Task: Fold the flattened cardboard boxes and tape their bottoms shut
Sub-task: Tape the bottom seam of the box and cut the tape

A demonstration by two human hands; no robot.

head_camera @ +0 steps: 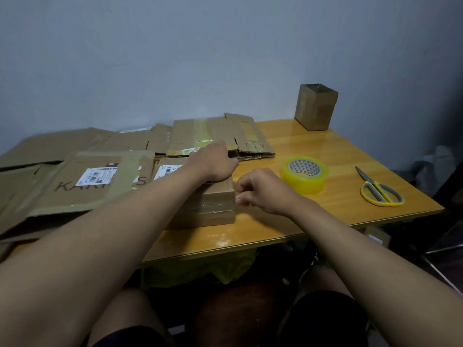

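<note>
On the glossy orange-yellow wooden surface (313, 151): one small folded brown cardboard box (210, 204) near the front edge, clear tape across its near face. Left hand (213, 161) rests on the box's far top edge, fingers curled over it; what they grip is hidden. Right hand (260, 190) just beside the box's right corner, fingers curled in a pinch at the tape end; whether they hold tape, cannot tell. One upright open-top brown cardboard box (316, 107) at the far right corner. Several flattened brown cardboard boxes (82, 176) overlap across the left half, exact count unclear. One roll of yellowish clear tape (304, 175), one pair of yellow-grey scissors (380, 191) to the right. Plain grey-blue wall (225, 51) behind.
</note>
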